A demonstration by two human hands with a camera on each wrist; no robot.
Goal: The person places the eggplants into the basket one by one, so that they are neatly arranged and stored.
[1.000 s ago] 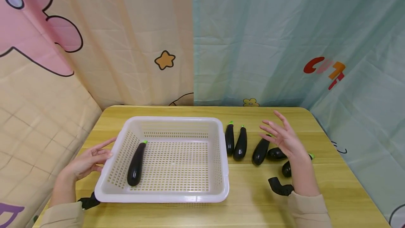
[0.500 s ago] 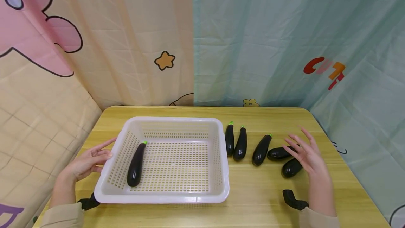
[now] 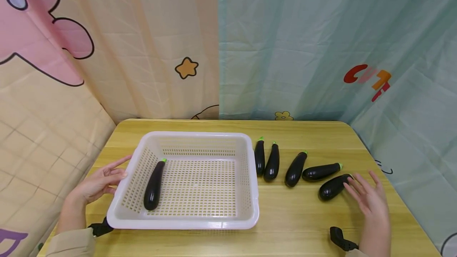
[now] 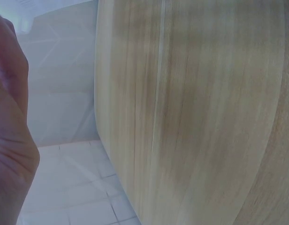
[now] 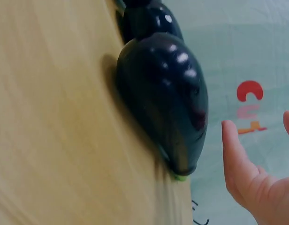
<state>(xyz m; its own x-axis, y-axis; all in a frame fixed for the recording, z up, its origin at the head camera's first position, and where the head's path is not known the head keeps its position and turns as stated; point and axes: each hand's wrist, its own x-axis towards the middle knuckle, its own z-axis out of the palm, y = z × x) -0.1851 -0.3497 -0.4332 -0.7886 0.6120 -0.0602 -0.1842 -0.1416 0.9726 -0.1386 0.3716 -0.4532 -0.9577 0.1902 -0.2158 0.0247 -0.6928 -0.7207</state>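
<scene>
My left hand (image 3: 96,183) is at the left side of a white perforated plastic basket (image 3: 182,224), its extended fingers touching the rim. One dark, glossy eggplant (image 3: 154,185) with a green stem end lies inside, along the left. Over the table's right side my right hand (image 3: 369,197) is spread, holding nothing, beside the stem end of the rightmost eggplant (image 3: 333,187). The right wrist view shows that eggplant (image 5: 163,93) large, with fingers (image 5: 233,154) apart from it. Only part of the left hand (image 4: 11,131) enters the left wrist view.
More eggplants lie on the wooden table (image 3: 285,217): two by the basket's right wall (image 3: 259,158) (image 3: 272,163), another tilted one (image 3: 296,169), and one lying nearly sideways (image 3: 321,171). Printed curtains (image 3: 285,50) stand behind the table's far edge.
My right hand has moved right and toward me, from above the eggplants to beside the rightmost one, uncovering them. The left hand, basket and eggplants stay in place.
</scene>
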